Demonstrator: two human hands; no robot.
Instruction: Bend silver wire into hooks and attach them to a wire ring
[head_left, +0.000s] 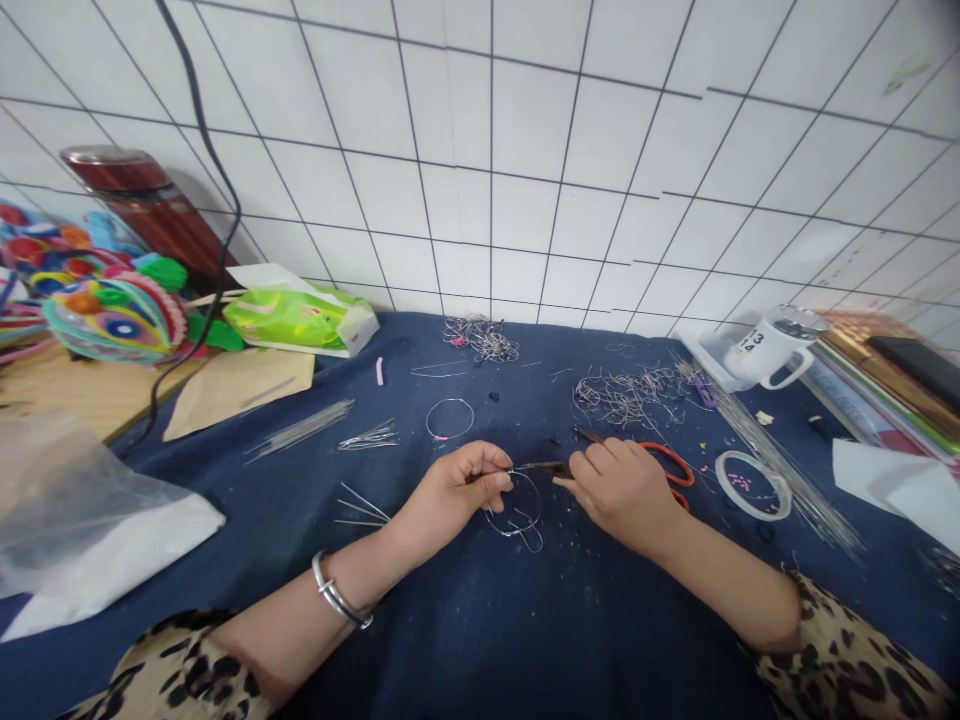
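Note:
My left hand (459,486) is closed, thumb and fingertips pinching a thin wire loop (538,502) that hangs below them with a few curled ends. In my right hand (624,492) is a pair of dark pliers (553,468). Their jaws point left and meet a short wire end beside my left fingertips; whether they are clamped on it is too small to tell. Behind my right hand, partly covered by it, lie scissors with orange handles (673,462). Just beyond my left hand a round wire ring (450,402) with a pink bit rests on the dark blue cloth (480,640).
Tangled wire scraps (626,396) lie at the back right, near long straight wires (795,475) and a round dish (752,486) of pink beads. A white mug (771,352) stands farther right. Leftward are wire bundles (300,428), a green tissue pack (300,318) and a plastic bag (97,520).

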